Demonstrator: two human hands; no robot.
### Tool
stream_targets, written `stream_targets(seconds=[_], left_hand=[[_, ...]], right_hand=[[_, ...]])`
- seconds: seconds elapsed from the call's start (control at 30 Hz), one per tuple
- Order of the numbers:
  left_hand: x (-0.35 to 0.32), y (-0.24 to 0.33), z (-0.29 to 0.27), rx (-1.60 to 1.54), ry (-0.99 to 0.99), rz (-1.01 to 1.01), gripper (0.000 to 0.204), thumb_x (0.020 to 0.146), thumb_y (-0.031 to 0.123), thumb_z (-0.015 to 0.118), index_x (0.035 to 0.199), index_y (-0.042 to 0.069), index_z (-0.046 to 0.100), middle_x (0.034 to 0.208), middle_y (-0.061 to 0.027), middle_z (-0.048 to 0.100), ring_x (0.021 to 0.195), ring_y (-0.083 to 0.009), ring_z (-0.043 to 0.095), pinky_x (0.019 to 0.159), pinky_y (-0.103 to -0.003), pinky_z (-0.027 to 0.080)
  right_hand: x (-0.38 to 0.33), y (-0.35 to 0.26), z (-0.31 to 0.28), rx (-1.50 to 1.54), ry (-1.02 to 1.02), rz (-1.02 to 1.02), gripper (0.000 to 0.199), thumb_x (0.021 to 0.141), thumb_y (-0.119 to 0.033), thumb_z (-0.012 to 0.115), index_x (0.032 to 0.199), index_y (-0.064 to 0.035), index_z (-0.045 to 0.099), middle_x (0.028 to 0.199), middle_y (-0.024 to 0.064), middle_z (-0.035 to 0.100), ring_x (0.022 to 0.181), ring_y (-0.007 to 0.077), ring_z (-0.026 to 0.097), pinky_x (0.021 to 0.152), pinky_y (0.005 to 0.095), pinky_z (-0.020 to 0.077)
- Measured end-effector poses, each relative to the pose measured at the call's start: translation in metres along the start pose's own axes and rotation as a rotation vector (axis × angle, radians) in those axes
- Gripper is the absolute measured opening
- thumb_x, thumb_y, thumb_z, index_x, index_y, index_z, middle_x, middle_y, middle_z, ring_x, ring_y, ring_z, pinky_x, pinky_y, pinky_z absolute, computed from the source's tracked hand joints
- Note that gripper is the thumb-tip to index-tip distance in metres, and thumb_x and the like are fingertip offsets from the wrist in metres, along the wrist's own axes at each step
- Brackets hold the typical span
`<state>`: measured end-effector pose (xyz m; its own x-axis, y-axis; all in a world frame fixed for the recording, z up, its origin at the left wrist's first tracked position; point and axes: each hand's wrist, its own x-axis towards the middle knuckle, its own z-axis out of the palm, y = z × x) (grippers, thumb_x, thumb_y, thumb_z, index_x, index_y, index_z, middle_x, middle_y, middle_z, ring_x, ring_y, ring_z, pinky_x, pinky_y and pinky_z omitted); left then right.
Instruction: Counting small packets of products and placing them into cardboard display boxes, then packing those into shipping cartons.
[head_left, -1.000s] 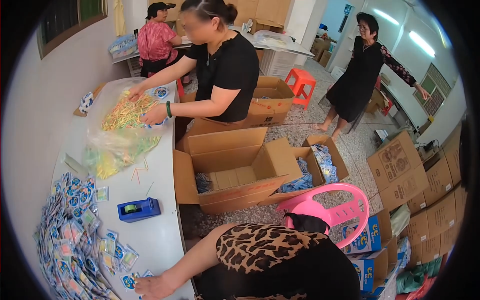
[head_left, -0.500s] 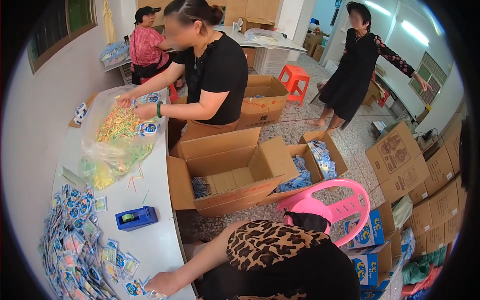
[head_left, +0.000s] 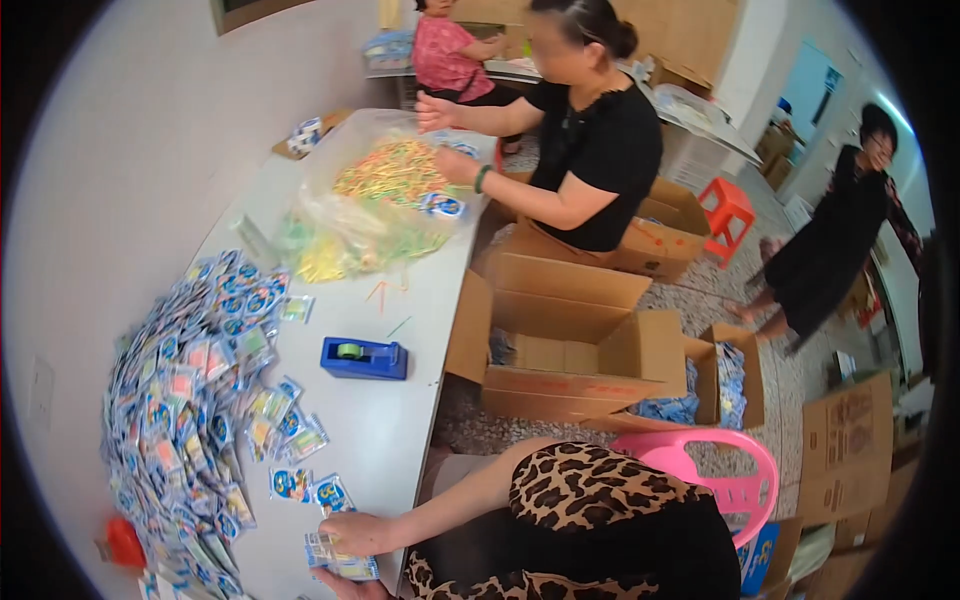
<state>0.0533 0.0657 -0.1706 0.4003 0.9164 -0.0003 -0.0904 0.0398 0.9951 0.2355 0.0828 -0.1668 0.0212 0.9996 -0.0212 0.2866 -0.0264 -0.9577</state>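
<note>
My right hand [head_left: 355,534] reaches in from the right along my bare forearm, with its fingers closed over small clear-and-blue plastic packets [head_left: 322,550] at the table's near edge. Below it my left hand [head_left: 345,586], partly cut off by the lower edge, grips the same packets from the other side. How many they hold I cannot tell. Two flat blue-and-white packets, one [head_left: 290,485] left of the other [head_left: 331,491], lie just beyond my hands. A large heap of similar packets [head_left: 185,420] spreads along the wall side.
A blue tape dispenser [head_left: 365,360] stands on the white table [head_left: 345,425]. Farther back, a co-worker [head_left: 600,140] works over a clear bag of coloured sticks [head_left: 395,172]. Open cardboard boxes [head_left: 570,390] and a pink chair [head_left: 735,490] stand on the right. Two other people are farther off.
My view has swung left, so the scene sits farther right. My left hand has come into view, and both hands now hold packets. The standing person's outstretched arm has dropped.
</note>
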Motion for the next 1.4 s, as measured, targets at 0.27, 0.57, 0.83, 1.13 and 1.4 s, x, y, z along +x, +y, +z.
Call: stream_targets(seconds=[0.27,0.57,0.83,1.13,1.4], left_hand=[[-0.016,-0.019,-0.009,-0.103,0.082,-0.132,0.075,0.086,0.036,0.051,0.144,-0.003,0.026,0.146,-0.019,0.034,0.137,-0.0279,0.03,0.113,-0.039,0.023],[0.006,0.012,0.016,-0.798,0.524,-0.385,0.038,0.082,0.004,0.063,0.119,-0.001,0.054,0.107,-0.0132,0.065,0.094,-0.0267,0.066,0.082,-0.042,0.057],[-0.001,0.003,0.004,-0.901,0.487,-0.384,0.036,0.082,0.003,0.063,0.117,-0.001,0.055,0.105,-0.014,0.066,0.093,-0.0283,0.067,0.082,-0.045,0.058],[-0.001,0.007,0.007,-0.837,0.478,-0.41,0.037,0.082,0.003,0.065,0.117,-0.002,0.055,0.106,-0.0158,0.066,0.093,-0.0289,0.068,0.08,-0.045,0.059],[0.01,0.015,0.016,-0.858,0.493,-0.442,0.036,0.082,0.0,0.062,0.117,-0.002,0.054,0.107,-0.0142,0.065,0.093,-0.0264,0.067,0.081,-0.041,0.057]], right_hand=[[-0.018,-0.021,0.025,-0.128,-0.019,-0.231,0.017,0.083,-0.016,0.05,0.087,-0.0012,0.057,0.092,0.0207,0.057,0.088,0.0381,0.054,0.077,0.0466,0.0433],[0.025,0.002,-0.076,-0.521,0.288,-0.131,0.026,0.083,-0.011,0.058,0.109,-0.0054,0.059,0.106,0.016,0.061,0.101,0.0353,0.055,0.086,0.0441,0.0457],[0.046,-0.008,-0.084,-0.904,-0.302,-0.714,0.028,0.077,-0.009,0.061,0.105,-0.0087,0.062,0.105,0.0088,0.061,0.111,0.0286,0.051,0.098,0.042,0.0362],[0.084,-0.033,-0.077,-0.759,-0.265,-0.014,0.012,0.075,-0.017,0.065,0.075,-0.0058,0.062,0.085,0.0099,0.055,0.094,0.0275,0.052,0.083,0.0426,0.0396],[0.13,-0.002,-0.035,-0.892,0.084,0.144,0.047,0.066,-0.028,0.073,0.101,-0.0018,0.055,0.098,0.0173,0.061,0.091,0.0339,0.06,0.079,0.0412,0.047]])
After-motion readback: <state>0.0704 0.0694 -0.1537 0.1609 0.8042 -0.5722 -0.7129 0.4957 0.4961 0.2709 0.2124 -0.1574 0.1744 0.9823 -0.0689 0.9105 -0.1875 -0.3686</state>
